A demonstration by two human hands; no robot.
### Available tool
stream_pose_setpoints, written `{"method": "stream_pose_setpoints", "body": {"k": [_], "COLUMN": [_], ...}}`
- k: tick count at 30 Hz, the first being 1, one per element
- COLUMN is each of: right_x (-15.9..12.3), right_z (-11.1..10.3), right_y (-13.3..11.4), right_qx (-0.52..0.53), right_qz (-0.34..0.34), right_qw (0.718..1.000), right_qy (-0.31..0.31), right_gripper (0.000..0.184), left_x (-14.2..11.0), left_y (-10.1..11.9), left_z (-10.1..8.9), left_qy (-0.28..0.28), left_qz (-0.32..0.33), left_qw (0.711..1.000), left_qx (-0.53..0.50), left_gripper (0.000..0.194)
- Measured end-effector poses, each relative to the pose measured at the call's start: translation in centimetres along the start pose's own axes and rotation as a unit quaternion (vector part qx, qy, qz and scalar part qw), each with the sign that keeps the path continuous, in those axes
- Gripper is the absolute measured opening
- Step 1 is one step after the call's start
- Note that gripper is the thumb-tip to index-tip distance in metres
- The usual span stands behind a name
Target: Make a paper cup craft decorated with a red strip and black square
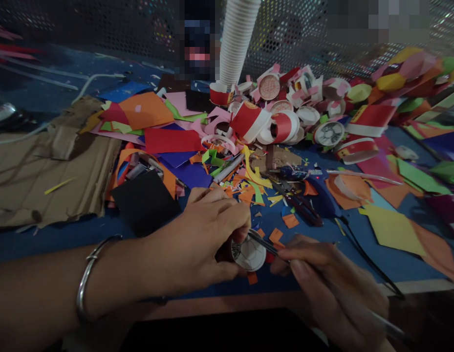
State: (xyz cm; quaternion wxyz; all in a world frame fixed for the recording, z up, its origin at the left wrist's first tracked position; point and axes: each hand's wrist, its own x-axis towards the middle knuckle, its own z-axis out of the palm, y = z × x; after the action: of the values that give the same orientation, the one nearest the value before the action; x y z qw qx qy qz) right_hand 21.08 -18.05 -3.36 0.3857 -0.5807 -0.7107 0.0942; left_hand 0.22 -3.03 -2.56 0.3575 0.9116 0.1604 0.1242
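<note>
My left hand (215,230) is closed around a small paper cup (254,256), steadying it near the table's front edge. The cup's round white end faces up and carries dark drawn lines, with fingers covering part of it. In my right hand (329,278) is a slim, dark pen-like tool (267,243), pinched between thumb and fingers. Its tip reaches the upper edge of the white disc, beside my left fingers; contact there is unclear. Orange paper scraps (276,236) lie around the cup.
Many cut red-and-white paper cups (250,120) are heaped at the back. A blue glue gun (322,188) and dark-handled scissors (303,205) lie right of centre. Corrugated cardboard (65,181) covers the left, near a black paper square (146,203). A ribbed white hose (239,41) hangs behind.
</note>
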Motion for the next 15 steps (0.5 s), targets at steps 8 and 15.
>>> {"method": "stream_pose_setpoints", "body": {"k": [8,15], "right_x": [0.13,-0.49], "right_z": [0.06,-0.12], "right_y": [-0.11,0.11], "right_qx": [-0.007,-0.013], "right_qz": [0.001,0.008], "right_qw": [1.0,1.0], "right_qy": [-0.001,-0.004], "right_gripper": [0.018,0.019], "left_x": [0.15,0.17], "left_y": [-0.09,0.15], "left_z": [0.02,-0.12], "left_qy": [0.001,-0.005], "left_qz": [0.0,-0.006], "left_qw": [1.0,1.0], "left_qx": [-0.001,-0.004], "left_gripper": [0.035,0.035]}}
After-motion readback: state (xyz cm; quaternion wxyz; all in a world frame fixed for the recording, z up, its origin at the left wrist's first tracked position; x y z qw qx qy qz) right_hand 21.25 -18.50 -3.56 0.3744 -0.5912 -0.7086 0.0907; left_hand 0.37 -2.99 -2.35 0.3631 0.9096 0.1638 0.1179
